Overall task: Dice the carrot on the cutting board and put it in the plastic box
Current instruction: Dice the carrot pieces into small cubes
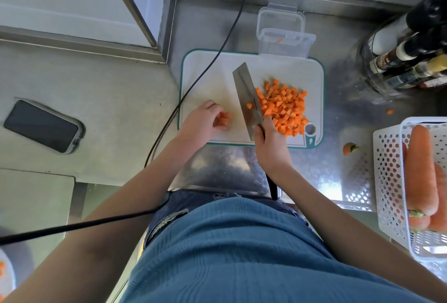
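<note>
My left hand point(202, 121) rests on the white cutting board point(212, 77), and its fingers are curled around a small group of carrot pieces point(223, 118) that are not fully diced. My right hand point(269, 143) grips the handle of the cleaver point(246, 97), fingers closed tightly around it. The blade stands on the board between my two hands, its tip pointing away from me, and one small orange cube sticks to its flat side.

To the right of the blade lies the pile of diced carrot point(284, 106), touching the knife and my right hand. The plastic box point(285, 43) stands at the far edge of the board, open, with its lid point(280, 18) behind it (inside I see only one little orange piece).

On the metal table point(229, 169), a carrot top point(348, 149) lies to the right of the board. Further right, a white basket point(389, 181) holds whole carrots point(422, 177). Some dark bottles point(411, 48) stand in the far right corner. A phone point(43, 126) lies far to the left, and a black cable point(193, 85) crosses the left side of the board.
</note>
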A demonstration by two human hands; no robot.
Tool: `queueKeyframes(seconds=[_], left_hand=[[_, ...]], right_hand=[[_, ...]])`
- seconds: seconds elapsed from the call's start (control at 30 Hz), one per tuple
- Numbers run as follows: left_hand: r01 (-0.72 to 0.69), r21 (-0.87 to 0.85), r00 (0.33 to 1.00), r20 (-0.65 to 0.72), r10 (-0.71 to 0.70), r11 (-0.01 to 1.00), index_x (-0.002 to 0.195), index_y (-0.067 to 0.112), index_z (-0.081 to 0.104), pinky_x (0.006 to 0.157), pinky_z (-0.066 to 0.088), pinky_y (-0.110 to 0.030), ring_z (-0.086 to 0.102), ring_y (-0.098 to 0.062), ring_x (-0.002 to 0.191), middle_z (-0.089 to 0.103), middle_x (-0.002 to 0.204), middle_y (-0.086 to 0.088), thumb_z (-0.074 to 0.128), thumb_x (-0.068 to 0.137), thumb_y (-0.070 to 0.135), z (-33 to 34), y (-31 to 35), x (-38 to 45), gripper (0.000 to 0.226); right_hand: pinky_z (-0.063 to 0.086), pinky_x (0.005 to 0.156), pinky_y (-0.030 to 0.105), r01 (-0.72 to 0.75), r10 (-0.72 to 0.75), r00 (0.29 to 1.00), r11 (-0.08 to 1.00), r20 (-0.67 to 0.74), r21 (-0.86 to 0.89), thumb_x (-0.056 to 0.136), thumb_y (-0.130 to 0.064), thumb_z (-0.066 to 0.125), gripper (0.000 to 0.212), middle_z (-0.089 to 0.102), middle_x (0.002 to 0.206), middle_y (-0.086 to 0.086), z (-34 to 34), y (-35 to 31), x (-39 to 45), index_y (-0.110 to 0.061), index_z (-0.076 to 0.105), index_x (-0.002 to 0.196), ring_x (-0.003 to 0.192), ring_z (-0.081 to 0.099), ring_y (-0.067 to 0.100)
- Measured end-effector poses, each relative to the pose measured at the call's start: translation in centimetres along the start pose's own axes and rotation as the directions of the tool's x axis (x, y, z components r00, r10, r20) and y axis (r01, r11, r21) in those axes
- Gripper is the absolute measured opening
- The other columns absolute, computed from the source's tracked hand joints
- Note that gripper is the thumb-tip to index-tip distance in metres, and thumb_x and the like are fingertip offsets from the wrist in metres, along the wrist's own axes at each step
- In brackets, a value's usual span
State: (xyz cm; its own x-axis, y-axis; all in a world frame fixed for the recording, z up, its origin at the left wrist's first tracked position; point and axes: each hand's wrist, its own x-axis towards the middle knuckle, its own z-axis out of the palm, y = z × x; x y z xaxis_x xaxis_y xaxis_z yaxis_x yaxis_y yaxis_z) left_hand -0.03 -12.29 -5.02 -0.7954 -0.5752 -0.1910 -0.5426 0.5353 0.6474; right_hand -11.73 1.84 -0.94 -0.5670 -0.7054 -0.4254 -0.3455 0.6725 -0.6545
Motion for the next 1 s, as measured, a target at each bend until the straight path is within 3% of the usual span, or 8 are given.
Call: queueKeyframes(seconds=[0.17, 0.37, 0.53, 0.67, 0.87, 1.0], left_hand=[[0.032, 0.066, 0.999, 0.004, -0.032, 0.997, 0.102, 0.007, 0.059, 0.072, 0.04, -0.025, 0.05, -0.015, 0.085, 0.054, 0.102, -0.004, 0.076, 0.074, 0.03, 1.5, 0.9, 0.2, 0.04], [0.009, -0.035, 1.0, -0.001, -0.009, 0.999, 0.116, 0.007, 0.06, 0.085, 0.045, -0.025, 0.054, -0.017, 0.093, 0.053, 0.114, -0.005, 0.077, 0.074, 0.018, 1.0, -0.3, -1.0, 0.046], [0.025, -0.025, 0.998, -0.06, -0.026, 0.999, 0.11, 0.006, 0.064, 0.085, 0.045, -0.025, 0.054, -0.018, 0.094, 0.056, 0.107, -0.006, 0.075, 0.077, 0.017, 1.7, 0.2, -1.0, 0.037], [0.044, -0.083, 0.993, -0.107, -0.053, 0.996, 0.102, 0.008, 0.066, 0.08, 0.051, -0.035, 0.056, -0.02, 0.088, 0.058, 0.1, -0.005, 0.076, 0.075, 0.017, 2.3, 0.6, -0.8, 0.03], [0.026, -0.129, 0.988, -0.145, -0.044, 0.991, 0.097, 0.01, 0.068, 0.079, 0.053, -0.038, 0.058, -0.02, 0.088, 0.059, 0.097, -0.002, 0.076, 0.075, 0.015, 2.3, 0.6, -0.9, 0.024], [0.044, -0.137, 0.983, -0.171, -0.068, 0.99, 0.095, 0.006, 0.069, 0.078, 0.051, -0.032, 0.058, -0.021, 0.085, 0.06, 0.094, -0.005, 0.077, 0.074, 0.013, 2.6, 0.7, -1.1, 0.024]], right_hand=[[0.026, 0.044, 0.028, 0.01, -0.011, 0.999, 1.0, -0.035, -0.004, 0.101, -0.015, 0.038, 0.009, 0.039, 0.061, -0.003, -0.2, 0.1, 0.0, -0.01, 0.038, 0.093, 0.051, 0.038, 0.012], [0.023, 0.044, 0.025, -0.045, 0.046, 0.999, 0.999, 0.017, -0.023, 0.102, -0.019, 0.035, 0.011, 0.042, 0.062, -0.003, 0.3, -0.1, 0.0, -0.013, 0.036, 0.093, 0.052, 0.039, 0.011], [0.024, 0.044, 0.026, -0.038, 0.04, 0.999, 0.997, 0.018, -0.069, 0.103, -0.022, 0.034, 0.01, 0.043, 0.064, -0.006, 0.8, -0.4, 0.1, -0.014, 0.038, 0.099, 0.055, 0.043, 0.015], [0.027, 0.045, 0.027, -0.027, 0.027, 1.0, 0.996, -0.001, -0.089, 0.103, -0.024, 0.032, 0.016, 0.049, 0.069, 0.003, 1.3, -1.0, 0.1, -0.01, 0.039, 0.105, 0.063, 0.048, 0.025], [0.024, 0.041, 0.027, -0.002, 0.003, 1.0, 0.989, 0.008, -0.15, 0.103, -0.026, 0.03, 0.02, 0.044, 0.061, -0.001, 2.0, -1.6, 0.4, -0.009, 0.038, 0.11, 0.052, 0.044, 0.021], [0.041, 0.051, 0.034, -0.02, 0.026, 1.0, 0.964, 0.017, -0.266, 0.104, -0.02, 0.03, 0.015, 0.055, 0.075, 0.01, 2.8, -1.6, 0.4, -0.011, 0.034, 0.115, 0.066, 0.054, 0.032]])
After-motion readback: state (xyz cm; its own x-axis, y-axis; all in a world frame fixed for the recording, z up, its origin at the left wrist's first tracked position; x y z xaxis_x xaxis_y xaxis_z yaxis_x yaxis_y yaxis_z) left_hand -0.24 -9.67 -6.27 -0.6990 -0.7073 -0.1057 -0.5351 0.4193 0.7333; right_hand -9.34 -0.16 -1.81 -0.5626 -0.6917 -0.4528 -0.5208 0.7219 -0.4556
